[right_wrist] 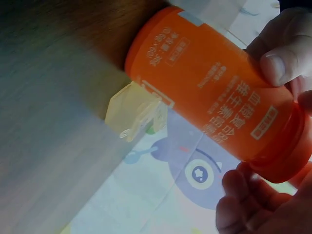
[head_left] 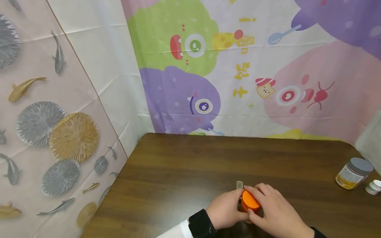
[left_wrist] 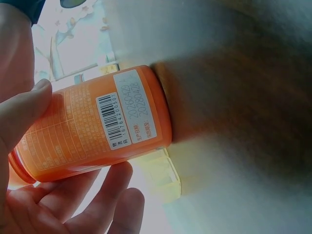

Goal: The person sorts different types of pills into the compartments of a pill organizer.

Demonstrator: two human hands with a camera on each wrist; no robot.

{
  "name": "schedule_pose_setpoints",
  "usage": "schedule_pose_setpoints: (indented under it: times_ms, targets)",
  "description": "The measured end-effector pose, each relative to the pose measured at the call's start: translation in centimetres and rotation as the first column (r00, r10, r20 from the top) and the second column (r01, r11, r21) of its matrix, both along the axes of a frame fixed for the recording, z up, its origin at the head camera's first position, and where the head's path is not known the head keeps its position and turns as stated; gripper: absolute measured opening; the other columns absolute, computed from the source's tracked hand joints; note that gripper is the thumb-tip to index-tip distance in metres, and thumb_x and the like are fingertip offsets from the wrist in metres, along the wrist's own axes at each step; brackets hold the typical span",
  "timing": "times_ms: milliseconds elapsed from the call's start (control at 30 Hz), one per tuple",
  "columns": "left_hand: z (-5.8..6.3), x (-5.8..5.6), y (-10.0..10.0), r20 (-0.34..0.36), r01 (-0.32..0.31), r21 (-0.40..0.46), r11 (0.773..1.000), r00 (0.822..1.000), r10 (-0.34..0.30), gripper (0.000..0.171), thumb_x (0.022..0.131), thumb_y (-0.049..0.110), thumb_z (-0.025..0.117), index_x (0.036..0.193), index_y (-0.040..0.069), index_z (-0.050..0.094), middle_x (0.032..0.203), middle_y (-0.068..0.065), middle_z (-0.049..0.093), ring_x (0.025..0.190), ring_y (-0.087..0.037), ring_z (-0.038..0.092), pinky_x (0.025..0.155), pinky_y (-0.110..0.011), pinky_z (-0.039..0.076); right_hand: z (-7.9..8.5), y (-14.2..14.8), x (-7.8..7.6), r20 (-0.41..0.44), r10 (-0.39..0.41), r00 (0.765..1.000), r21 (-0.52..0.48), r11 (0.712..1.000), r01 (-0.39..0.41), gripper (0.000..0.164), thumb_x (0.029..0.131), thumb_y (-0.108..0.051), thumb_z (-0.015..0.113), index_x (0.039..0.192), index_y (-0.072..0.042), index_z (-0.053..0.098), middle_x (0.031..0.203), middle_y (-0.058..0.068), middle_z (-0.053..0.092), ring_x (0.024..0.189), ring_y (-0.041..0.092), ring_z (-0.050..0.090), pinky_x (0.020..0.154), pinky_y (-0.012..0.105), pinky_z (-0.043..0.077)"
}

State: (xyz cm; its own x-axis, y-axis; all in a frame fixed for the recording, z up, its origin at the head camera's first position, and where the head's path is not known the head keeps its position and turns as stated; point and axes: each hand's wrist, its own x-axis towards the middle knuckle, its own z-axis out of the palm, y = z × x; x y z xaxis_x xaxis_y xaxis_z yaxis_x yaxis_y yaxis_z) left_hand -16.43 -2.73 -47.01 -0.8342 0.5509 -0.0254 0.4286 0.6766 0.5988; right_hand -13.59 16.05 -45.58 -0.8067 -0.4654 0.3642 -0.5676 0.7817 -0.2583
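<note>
An orange bottle [right_wrist: 204, 83] with printed labels stands on the table between both hands, its orange lid [head_left: 250, 201] facing up. My left hand [head_left: 227, 209] holds the bottle's body, thumb on one side and fingers on the other. A white barcode sticker [left_wrist: 127, 109] shows on the bottle near its base. From the other side my right hand [head_left: 275, 208] grips the lid, its fingertips at the rim. Just beyond the bottle is a small pale yellow box [right_wrist: 129, 107], partly hidden in the head view.
At the right of the brown wooden table [head_left: 178, 162] stand a jar with a grey lid [head_left: 352, 174] and a small white bottle [head_left: 373, 187]. A cartoon-printed cloth [head_left: 238, 109] hangs behind the table, and a fish-patterned one [head_left: 89, 132] hangs at the left.
</note>
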Motion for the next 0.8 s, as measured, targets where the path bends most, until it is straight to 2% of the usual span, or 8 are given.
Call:
schedule_pose_setpoints:
  times_ms: [167,267,367,433,500,600,700,800]
  targets:
    - [0.1,0.0,0.0,-0.012,0.008,-0.006,1.000,1.000,-0.008,0.059,0.083,0.047,0.078,0.133,0.022,0.055,0.104,0.017,0.064,0.080,0.004,0.057,0.074,-0.018,0.049,-0.2,0.6,-0.1,0.006,0.063,0.998,0.001,0.998,-0.063,0.061,0.079,-0.022,0.076,0.138,-0.024,0.059,0.123,-0.008,0.056,0.104,0.008,0.053,0.087,0.040,0.049]
    - [0.0,0.1,-0.2,-0.022,0.015,-0.005,1.000,1.000,-0.015,0.057,0.084,0.046,0.078,0.131,0.023,0.056,0.106,0.017,0.064,0.084,0.004,0.058,0.076,-0.019,0.049,-0.1,0.4,-0.2,0.033,0.048,0.998,-0.023,0.999,-0.048,0.062,0.082,-0.031,0.077,0.140,-0.023,0.057,0.132,-0.003,0.056,0.113,0.016,0.055,0.091,0.046,0.049]
    - [0.0,0.1,-0.3,-0.005,-0.001,0.007,1.000,1.000,0.001,0.051,0.082,0.043,0.081,0.123,0.023,0.058,0.103,0.017,0.064,0.083,0.004,0.058,0.077,-0.020,0.050,0.1,-0.2,-0.2,0.094,-0.037,0.995,-0.040,0.998,0.041,0.061,0.083,-0.055,0.074,0.129,-0.017,0.062,0.115,-0.007,0.059,0.099,0.012,0.056,0.085,0.040,0.050]
    - [0.1,0.1,-0.3,0.012,-0.016,0.015,1.000,1.000,0.015,0.046,0.080,0.042,0.082,0.116,0.023,0.059,0.099,0.018,0.063,0.079,0.003,0.057,0.076,-0.021,0.050,0.3,-0.5,-0.2,0.140,-0.091,0.986,-0.042,0.994,0.098,0.060,0.081,-0.068,0.067,0.116,-0.019,0.064,0.099,-0.013,0.056,0.086,0.007,0.051,0.076,0.034,0.049]
    - [0.2,0.2,-0.2,0.021,-0.028,0.019,0.999,0.999,0.027,0.045,0.079,0.042,0.083,0.112,0.024,0.060,0.095,0.018,0.063,0.076,0.003,0.056,0.074,-0.021,0.050,0.4,-0.6,-0.3,0.170,-0.114,0.979,-0.042,0.992,0.122,0.058,0.080,-0.073,0.063,0.107,-0.022,0.064,0.091,-0.016,0.051,0.078,0.004,0.045,0.070,0.030,0.046]
    - [0.2,0.2,-0.1,-0.001,-0.022,0.008,1.000,1.000,0.022,0.045,0.079,0.043,0.083,0.112,0.024,0.060,0.094,0.018,0.062,0.075,0.003,0.055,0.073,-0.020,0.049,0.4,-0.5,-0.3,0.163,-0.092,0.982,-0.047,0.994,0.101,0.048,0.082,-0.068,0.066,0.104,-0.025,0.064,0.089,-0.018,0.049,0.076,0.002,0.044,0.069,0.028,0.046]
    - [0.3,0.2,-0.1,-0.032,-0.003,-0.006,1.000,0.999,0.003,0.047,0.080,0.042,0.082,0.117,0.023,0.060,0.097,0.018,0.063,0.076,0.003,0.055,0.074,-0.019,0.049,0.2,-0.3,-0.4,0.090,-0.030,0.996,-0.029,0.999,0.032,0.042,0.084,-0.050,0.074,0.113,-0.021,0.066,0.095,-0.018,0.050,0.080,0.000,0.044,0.073,0.029,0.047]
    - [0.2,0.2,-0.2,-0.047,0.014,-0.013,1.000,0.999,-0.015,0.052,0.082,0.043,0.080,0.124,0.022,0.058,0.101,0.017,0.064,0.077,0.004,0.055,0.073,-0.017,0.049,-0.1,0.0,-0.5,0.003,0.047,0.999,0.001,0.999,-0.047,0.044,0.083,-0.033,0.077,0.122,-0.017,0.065,0.103,-0.017,0.052,0.086,0.000,0.044,0.077,0.030,0.048]
